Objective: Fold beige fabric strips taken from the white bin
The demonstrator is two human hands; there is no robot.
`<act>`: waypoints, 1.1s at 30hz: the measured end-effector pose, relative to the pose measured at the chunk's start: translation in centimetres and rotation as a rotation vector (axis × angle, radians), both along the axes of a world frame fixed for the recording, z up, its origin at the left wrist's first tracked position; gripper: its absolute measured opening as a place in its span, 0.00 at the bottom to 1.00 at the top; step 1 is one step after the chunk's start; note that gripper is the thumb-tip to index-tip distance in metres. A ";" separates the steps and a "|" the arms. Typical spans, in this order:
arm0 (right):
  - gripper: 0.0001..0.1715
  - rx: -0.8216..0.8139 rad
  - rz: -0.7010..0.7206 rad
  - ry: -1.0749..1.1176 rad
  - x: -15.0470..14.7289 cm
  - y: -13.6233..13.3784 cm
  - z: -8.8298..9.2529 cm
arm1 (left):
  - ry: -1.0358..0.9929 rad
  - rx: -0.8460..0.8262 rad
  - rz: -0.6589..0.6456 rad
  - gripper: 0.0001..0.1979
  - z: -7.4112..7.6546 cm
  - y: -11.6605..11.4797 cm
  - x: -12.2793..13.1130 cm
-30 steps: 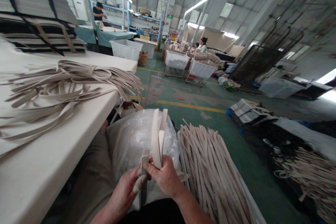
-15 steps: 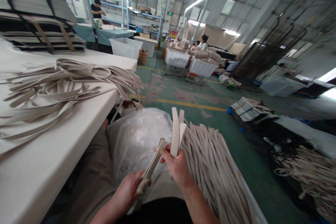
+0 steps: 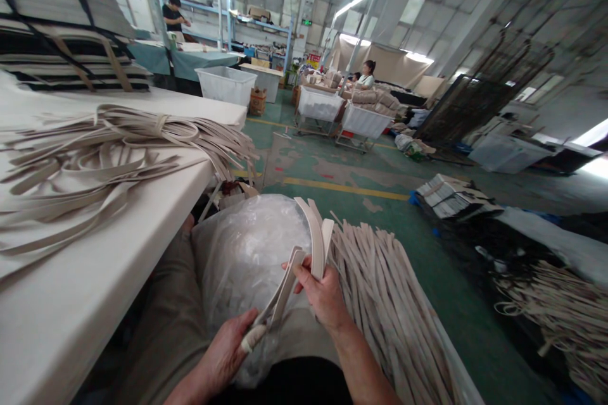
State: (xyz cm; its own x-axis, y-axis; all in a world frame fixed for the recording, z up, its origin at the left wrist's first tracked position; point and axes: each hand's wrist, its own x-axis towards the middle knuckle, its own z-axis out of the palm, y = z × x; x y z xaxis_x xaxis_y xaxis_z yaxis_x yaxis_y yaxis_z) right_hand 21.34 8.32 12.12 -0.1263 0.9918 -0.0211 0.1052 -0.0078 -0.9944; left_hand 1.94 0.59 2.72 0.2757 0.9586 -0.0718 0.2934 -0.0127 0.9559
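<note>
Beige fabric straps (image 3: 313, 228) stand up out of my right hand (image 3: 323, 294), whose thumb and fingers are closed on them. A folded strap end (image 3: 291, 272) also reaches up to the right fingertips and runs down towards my left hand (image 3: 230, 342). That left hand is closed around the strap's lower part, beside a small pale roll or knot (image 3: 253, 338); its exact kind is unclear. Under and beyond both hands lies a clear plastic bag (image 3: 251, 234) over my lap. Close by on the right is a long pile of similar beige straps (image 3: 380, 291).
A white table (image 3: 118, 278) at left bears a tied bundle of straps (image 3: 161, 126) and strapped fabric stacks (image 3: 71, 44). White bins (image 3: 365, 119) stand farther off, with two people working beyond. More straps (image 3: 570, 323) lie at far right.
The straps in my right hand now lean further left. The folded strap between my hands has spread apart lower down, and my left hand has shifted slightly down and left.
</note>
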 end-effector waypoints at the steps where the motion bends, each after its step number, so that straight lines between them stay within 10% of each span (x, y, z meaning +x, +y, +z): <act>1: 0.20 -0.002 -0.013 0.007 0.1 0.1 -0.1 | -0.011 -0.026 0.022 0.17 0.0 0.1 -0.1; 16: 0.20 -0.040 -0.012 0.060 0.0 0.3 -0.2 | -0.437 -0.400 0.375 0.32 -2.8 0.9 -0.6; 33: 0.21 -0.110 -0.008 0.117 -0.3 0.4 -1.7 | -0.393 -0.424 0.334 0.33 -4.5 0.7 -0.8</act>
